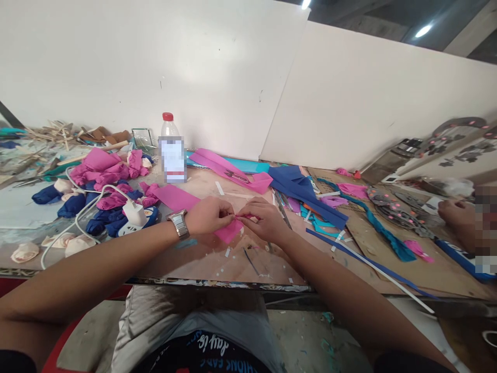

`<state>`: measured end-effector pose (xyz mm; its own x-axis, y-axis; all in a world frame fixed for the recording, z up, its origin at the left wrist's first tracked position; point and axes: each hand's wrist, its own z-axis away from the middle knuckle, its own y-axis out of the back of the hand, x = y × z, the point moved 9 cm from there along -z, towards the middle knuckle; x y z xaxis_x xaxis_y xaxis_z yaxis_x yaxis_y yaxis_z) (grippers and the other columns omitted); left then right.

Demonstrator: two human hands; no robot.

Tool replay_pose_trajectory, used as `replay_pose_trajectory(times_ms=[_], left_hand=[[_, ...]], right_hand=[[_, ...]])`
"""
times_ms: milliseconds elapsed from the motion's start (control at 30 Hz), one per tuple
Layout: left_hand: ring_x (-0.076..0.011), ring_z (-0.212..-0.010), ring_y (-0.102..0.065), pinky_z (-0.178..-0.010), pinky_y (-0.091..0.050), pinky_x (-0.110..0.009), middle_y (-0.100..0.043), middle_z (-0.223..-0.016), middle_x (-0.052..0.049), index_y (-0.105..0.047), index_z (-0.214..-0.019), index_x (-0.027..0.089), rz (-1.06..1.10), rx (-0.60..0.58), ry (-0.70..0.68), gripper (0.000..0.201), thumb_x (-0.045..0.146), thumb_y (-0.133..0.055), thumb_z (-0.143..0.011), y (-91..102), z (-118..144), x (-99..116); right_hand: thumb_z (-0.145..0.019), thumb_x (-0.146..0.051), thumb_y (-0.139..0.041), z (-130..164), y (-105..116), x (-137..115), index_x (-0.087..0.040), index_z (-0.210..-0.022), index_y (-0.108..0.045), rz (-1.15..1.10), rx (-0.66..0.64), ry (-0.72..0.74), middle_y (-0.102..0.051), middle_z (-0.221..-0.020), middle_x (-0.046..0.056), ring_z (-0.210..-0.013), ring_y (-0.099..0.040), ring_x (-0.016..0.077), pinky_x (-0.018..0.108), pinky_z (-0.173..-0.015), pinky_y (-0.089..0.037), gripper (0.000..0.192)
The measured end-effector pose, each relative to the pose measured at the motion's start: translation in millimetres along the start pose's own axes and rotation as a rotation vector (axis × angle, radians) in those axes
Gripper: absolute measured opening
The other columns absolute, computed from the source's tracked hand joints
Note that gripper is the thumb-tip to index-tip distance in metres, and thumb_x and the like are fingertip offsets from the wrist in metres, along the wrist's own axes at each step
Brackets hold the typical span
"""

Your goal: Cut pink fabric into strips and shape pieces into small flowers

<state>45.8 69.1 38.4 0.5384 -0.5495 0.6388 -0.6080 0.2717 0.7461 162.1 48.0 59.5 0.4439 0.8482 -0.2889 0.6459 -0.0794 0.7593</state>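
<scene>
A long strip of pink material (176, 198), crepe paper or cloth, runs under my left hand, and its lower end (228, 233) hangs below my fingers. Both hands meet over the middle of the table's near side. My left hand (209, 217), with a metal watch on the wrist, is closed in a pinch on the strip. Fingertip to fingertip with it, my right hand (264, 220) also pinches the pink material. The exact fold between the fingers is too small to make out.
Crumpled pink pieces (103, 168) and dark blue rolled pieces (72, 204) lie left, near a white charger (134, 212) with its cable. A red-capped bottle (167, 124) stands behind. Scissors (236, 176) rest on pink material. Blue strips (306, 194) lie right; another person's hand (456, 220) is far right.
</scene>
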Motion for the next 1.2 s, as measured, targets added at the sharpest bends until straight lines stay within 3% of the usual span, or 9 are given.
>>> replay_pose_trajectory(times_ms=[600, 767, 1200], left_hand=[[-0.0112, -0.059, -0.051, -0.057, -0.03, -0.026, -0.064, -0.064, 0.001, -0.066, -0.074, 0.018, -0.172, 0.081, -0.053, 0.02, 0.028, -0.056, -0.088, 1.8, 3, 12], [-0.0133, -0.059, -0.052, -0.057, -0.027, -0.028, -0.064, -0.065, -0.001, -0.066, -0.075, 0.018, -0.323, 0.065, -0.077, 0.022, 0.029, -0.054, -0.091, -2.4, 4, 15], [-0.0173, -0.074, -0.064, -0.059, -0.031, -0.029, -0.072, -0.084, -0.003, -0.066, -0.091, 0.02, -0.552, 0.012, -0.17, 0.028, 0.034, -0.044, -0.101, -11.4, 8, 25]], right_hand=[[-0.096, -0.028, -0.061, -1, -4, -1, -0.021, -0.09, -0.067, 0.039, -0.042, -0.036, -0.072, -0.086, 0.006, -0.09, -0.059, 0.0242, 0.042, -0.086, -0.046, 0.011], [-0.095, -0.026, -0.06, -2, -5, -3, -0.022, -0.092, -0.066, 0.002, -0.063, -0.042, -0.073, -0.097, 0.007, -0.096, -0.059, 0.0246, 0.044, -0.092, -0.045, 0.009], [-0.099, -0.031, -0.052, -1, -9, 0, -0.021, -0.092, -0.063, -0.08, -0.111, -0.105, -0.069, -0.096, 0.008, -0.097, -0.057, 0.0242, 0.043, -0.092, -0.044, 0.017]])
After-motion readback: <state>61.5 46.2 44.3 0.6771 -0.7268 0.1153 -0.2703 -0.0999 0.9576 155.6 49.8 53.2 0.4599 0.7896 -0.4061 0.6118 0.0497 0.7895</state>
